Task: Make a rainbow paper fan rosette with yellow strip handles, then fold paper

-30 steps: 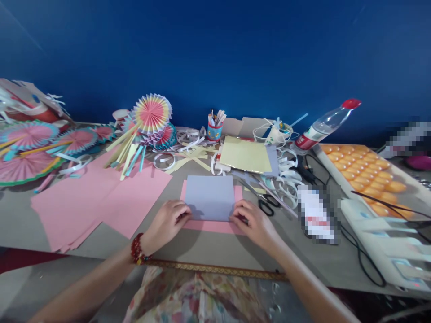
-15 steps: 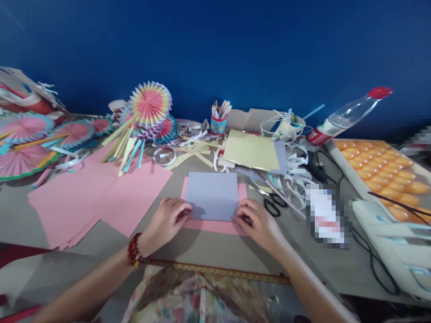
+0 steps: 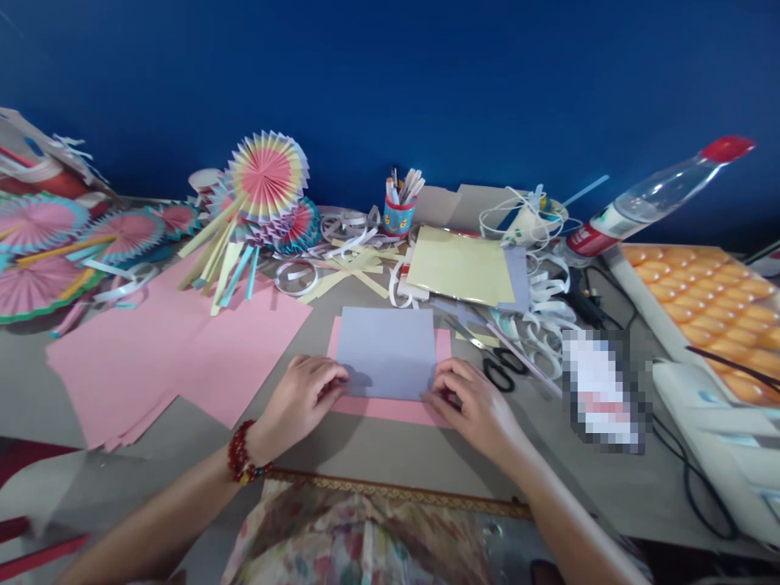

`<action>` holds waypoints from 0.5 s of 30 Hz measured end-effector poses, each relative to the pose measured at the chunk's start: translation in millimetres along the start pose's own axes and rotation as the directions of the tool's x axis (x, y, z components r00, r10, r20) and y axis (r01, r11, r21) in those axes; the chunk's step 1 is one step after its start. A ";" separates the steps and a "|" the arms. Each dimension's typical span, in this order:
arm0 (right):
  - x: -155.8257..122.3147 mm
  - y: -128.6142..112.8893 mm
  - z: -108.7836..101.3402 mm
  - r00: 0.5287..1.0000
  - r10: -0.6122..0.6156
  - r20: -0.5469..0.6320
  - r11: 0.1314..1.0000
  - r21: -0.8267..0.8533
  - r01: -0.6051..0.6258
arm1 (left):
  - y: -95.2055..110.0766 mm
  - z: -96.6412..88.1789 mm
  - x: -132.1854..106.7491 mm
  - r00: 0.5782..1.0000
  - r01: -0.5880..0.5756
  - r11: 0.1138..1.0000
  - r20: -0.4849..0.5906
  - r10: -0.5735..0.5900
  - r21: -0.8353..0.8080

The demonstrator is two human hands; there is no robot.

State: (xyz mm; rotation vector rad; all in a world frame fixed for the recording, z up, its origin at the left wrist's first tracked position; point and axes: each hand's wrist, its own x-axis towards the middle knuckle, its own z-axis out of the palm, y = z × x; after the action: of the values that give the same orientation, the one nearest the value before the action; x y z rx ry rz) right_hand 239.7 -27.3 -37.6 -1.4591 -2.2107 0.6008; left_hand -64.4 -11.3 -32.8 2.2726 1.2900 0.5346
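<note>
A lavender sheet of paper (image 3: pixel 386 349) lies over a larger pink sheet (image 3: pixel 383 411), whose edges show at the sides and front. My left hand (image 3: pixel 305 400) pinches the lavender sheet's near left corner, thumb and fingers closed. At the near right corner my right hand (image 3: pixel 468 398) grips the same sheet with curled fingers. A bracelet of red beads (image 3: pixel 241 453) circles my left wrist. Black-handled scissors (image 3: pixel 498 370) rest just beyond my right hand. To the left of my left hand several pink sheets (image 3: pixel 176 357) are spread out, overlapping.
Folded paper rosettes (image 3: pixel 268 175) stand at the back left. A pen cup (image 3: pixel 400 218), a yellow paper stack (image 3: pixel 461 266) and curled paper strips (image 3: pixel 539 313) line the back. On the right are a tilted plastic bottle (image 3: pixel 634 213), a glue gun (image 3: pixel 582 307) and a white device (image 3: pixel 719 431).
The camera view has shifted slightly, so the things on the right appear further right. My hands keep the same hold, and the lavender sheet has barely moved.
</note>
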 end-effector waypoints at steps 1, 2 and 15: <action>-0.2 -0.1 0.0 1.000 0.001 0.004 1.000 -0.010 -0.001 | 0.4 -0.1 0.0 1.000 0.000 1.000 0.002 0.000 -0.002; -0.3 -0.3 0.1 1.000 0.003 0.006 1.000 -0.019 -0.003 | 0.8 -0.2 0.0 1.000 0.001 1.000 0.001 -0.001 -0.003; 3.3 -3.8 -1.1 0.999 0.021 0.034 0.998 -0.061 -0.019 | -1.2 0.7 -4.5 0.999 -0.034 0.999 -0.021 0.034 0.042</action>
State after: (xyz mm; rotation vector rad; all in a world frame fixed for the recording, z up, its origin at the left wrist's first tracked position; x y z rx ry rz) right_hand 236.3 -25.5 -34.2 -1.5134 -2.2621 0.5734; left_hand -67.0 -14.8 -34.6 2.3328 1.2863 0.5504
